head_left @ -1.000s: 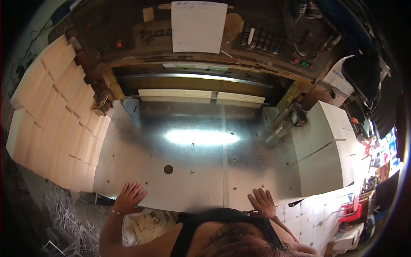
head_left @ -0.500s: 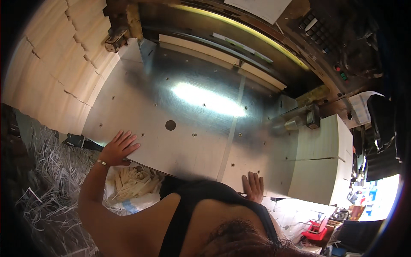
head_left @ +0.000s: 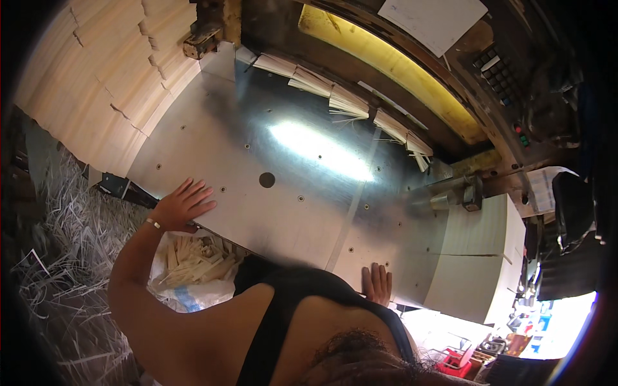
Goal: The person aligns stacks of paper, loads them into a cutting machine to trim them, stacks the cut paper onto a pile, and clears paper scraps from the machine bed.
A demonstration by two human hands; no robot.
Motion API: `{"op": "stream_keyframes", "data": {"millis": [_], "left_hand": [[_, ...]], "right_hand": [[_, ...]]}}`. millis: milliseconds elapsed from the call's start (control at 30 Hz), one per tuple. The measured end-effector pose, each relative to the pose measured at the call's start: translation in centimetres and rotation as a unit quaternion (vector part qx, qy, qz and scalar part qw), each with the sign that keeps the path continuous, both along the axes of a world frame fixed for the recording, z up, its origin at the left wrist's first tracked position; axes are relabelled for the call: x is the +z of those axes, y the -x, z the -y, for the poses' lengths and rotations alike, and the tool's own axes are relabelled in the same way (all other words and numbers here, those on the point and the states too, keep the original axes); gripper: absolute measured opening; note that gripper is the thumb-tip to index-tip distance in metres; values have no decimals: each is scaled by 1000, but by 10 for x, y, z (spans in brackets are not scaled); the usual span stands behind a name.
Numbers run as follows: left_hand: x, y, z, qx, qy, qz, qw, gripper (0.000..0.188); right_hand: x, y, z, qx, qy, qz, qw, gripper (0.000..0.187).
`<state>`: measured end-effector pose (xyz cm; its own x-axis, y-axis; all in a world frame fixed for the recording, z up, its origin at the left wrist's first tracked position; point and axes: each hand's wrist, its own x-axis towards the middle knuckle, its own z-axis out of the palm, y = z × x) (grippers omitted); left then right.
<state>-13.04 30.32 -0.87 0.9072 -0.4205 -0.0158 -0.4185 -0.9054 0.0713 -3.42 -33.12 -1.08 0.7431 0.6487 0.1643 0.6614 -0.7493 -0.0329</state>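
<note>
My left hand rests on the near left edge of a metal machine table, its fingers spread and nothing in them. My right hand lies with fingers stretched out at the table's near edge, toward the right. Both palms are bare of any object. At the back of the table, narrow cut paper strips lean and fan out in a row along the machine's dark bar, well away from both hands.
Tall paper stacks stand at the left and a white paper block at the right. Below my left hand sits a bag of offcuts; shredded strips cover the floor. A keypad and yellow window are on the machine.
The pale strips at the back stood in a straight row and now lean forward, fanned apart. The whole view has shifted slightly. Both hands stay flat on the table.
</note>
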Motion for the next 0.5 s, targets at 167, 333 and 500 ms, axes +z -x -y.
{"op": "stream_keyframes", "data": {"millis": [167,333,500], "left_hand": [[-3,-2,-1,1,4,-2,1000,109],[2,-4,2,9,24,3,1000,105],[22,-8,13,58,80,-27,995,106]], "right_hand": [[0,3,0,-9,7,-3,1000,91],[4,0,-6,-21,-5,4,1000,89],[5,1,-10,-54,-48,-4,997,92]]}}
